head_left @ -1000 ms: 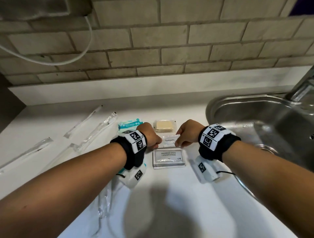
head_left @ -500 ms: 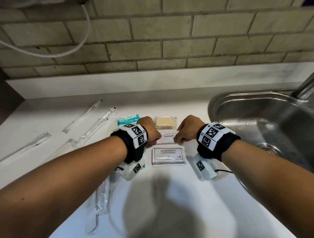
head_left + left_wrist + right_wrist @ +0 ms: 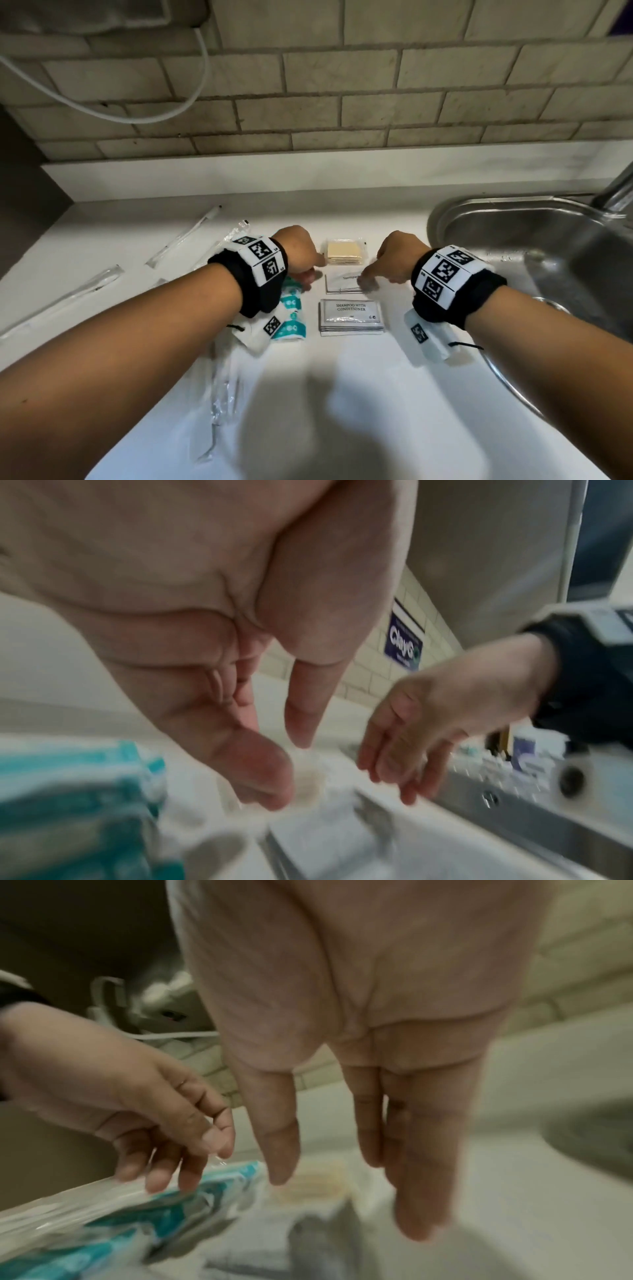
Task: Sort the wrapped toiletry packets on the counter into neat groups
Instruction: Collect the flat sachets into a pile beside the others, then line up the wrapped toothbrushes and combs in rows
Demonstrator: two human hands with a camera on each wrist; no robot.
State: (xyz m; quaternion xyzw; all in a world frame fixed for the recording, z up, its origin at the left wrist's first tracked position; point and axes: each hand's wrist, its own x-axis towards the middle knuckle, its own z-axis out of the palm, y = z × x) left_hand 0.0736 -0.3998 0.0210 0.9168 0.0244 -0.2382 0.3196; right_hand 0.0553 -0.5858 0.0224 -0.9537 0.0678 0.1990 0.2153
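A white toothpaste packet [image 3: 342, 285] lies flat in the middle of the counter, between a tan soap packet [image 3: 344, 254] behind it and a stack of shampoo packets [image 3: 351, 317] in front. Teal-printed packets [image 3: 291, 317] lie to the left, partly under my left wrist. My left hand [image 3: 307, 275] hangs over their far end with loose fingers [image 3: 161, 1180] at the wrapping, holding nothing. My right hand [image 3: 369, 280] has straight fingers [image 3: 418, 1191] pointing down at the toothpaste packet's right edge; whether they touch it I cannot tell.
Several long clear-wrapped items [image 3: 186, 236] lie spread over the left of the counter [image 3: 342, 394], and one [image 3: 219, 404] near the front under my left forearm. A steel sink [image 3: 513, 233] opens on the right, with a tap [image 3: 616, 188]. A tiled wall stands behind.
Both hands have let go of the toothpaste packet, which lies on the counter. They have moved apart, the left toward the teal packets and the right a little to the right.
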